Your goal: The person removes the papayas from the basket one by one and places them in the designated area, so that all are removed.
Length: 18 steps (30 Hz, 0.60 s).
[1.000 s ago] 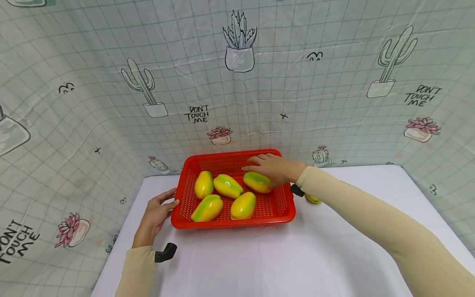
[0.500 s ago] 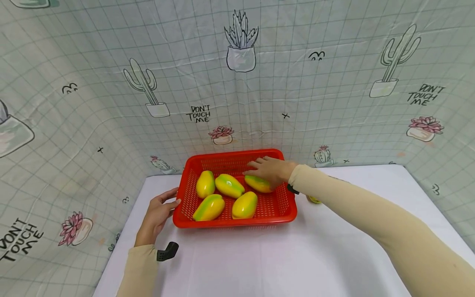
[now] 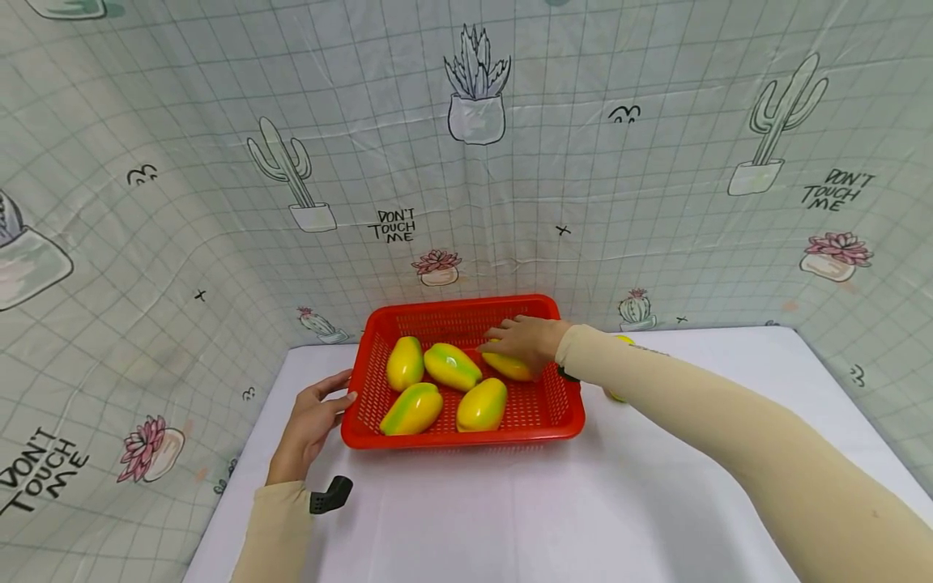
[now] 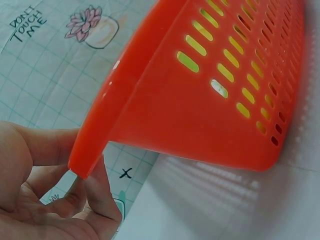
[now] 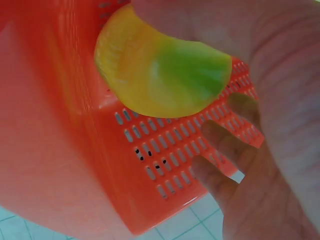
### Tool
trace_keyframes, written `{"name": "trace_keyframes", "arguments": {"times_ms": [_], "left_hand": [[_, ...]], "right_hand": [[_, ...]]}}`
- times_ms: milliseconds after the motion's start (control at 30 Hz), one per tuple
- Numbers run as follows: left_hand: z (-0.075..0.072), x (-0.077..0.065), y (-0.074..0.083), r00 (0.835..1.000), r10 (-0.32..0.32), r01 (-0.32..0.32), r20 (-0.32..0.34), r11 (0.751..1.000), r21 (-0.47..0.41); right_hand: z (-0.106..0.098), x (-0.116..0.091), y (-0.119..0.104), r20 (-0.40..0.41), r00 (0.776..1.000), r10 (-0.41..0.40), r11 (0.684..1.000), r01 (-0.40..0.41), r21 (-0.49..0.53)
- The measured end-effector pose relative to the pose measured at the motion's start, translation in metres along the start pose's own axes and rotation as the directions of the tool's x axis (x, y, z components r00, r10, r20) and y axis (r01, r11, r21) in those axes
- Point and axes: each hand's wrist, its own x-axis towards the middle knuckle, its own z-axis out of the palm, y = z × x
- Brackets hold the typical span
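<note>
A red plastic basket [image 3: 466, 439] sits on the white table with several yellow-green mangoes in it, such as one mango [image 3: 481, 405] near its front wall. My left hand [image 3: 309, 421] grips the basket's left rim, thumb on top and fingers beneath, as the left wrist view shows. Over the mango at the back right [image 3: 508, 368] is my right hand [image 3: 526, 340]. In the right wrist view the thumb overlaps this mango [image 5: 165, 75], while the loosely bent, spread fingers [image 5: 220, 175] stand apart from it. The hand hides part of that mango.
Right of the basket, a yellow thing [image 3: 615, 395] on the table is mostly hidden behind the right sleeve. A grid-patterned cloth [image 3: 510, 186] with cactus drawings rises behind and beside the table [image 3: 452, 518].
My right hand has come slightly lower over the back-right mango, and its forearm has shifted left. The left hand keeps its grip on the rim. The basket stays in place.
</note>
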Motion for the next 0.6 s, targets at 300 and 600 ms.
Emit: {"name": "trace_keyframes", "arguments": {"times_ms": [300,600], "left_hand": [[-0.0001,0.0015,-0.0016,1.0,0.006,-0.006,0.004,1.0,-0.005],[-0.0006,0.0016,-0.0009,1.0,-0.001,0.001,0.0,1.0,-0.006]], "right_hand": [[0.0016,-0.0007,0.0024,0.006,0.999,0.038,0.999,-0.037,-0.01],[0.0011,0.0,0.0017,0.055,0.995,0.08,0.996,-0.082,0.024]]}}
